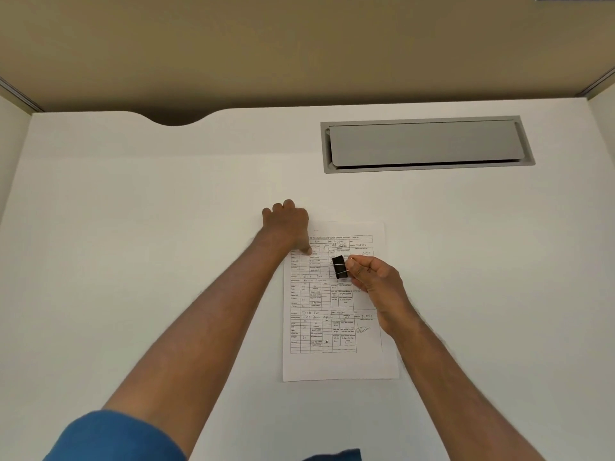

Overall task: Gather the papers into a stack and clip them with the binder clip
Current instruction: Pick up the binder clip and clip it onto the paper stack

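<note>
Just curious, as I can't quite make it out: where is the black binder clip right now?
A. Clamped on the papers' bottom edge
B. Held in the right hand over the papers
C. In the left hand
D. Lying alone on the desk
B: the right hand pinches the binder clip by its wire handles above the papers, while the left hand grips their top-left corner.

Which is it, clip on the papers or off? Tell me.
Off. The binder clip is held by its wire handles in the right hand, over the middle of the papers, gripping no edge.

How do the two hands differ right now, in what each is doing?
The left hand grips the papers' top left corner, thumb lying on the sheet; the right hand pinches the black binder clip's wire handle. The left reaches farther up the desk; the right sits mid-sheet. Both are over the papers.
</note>
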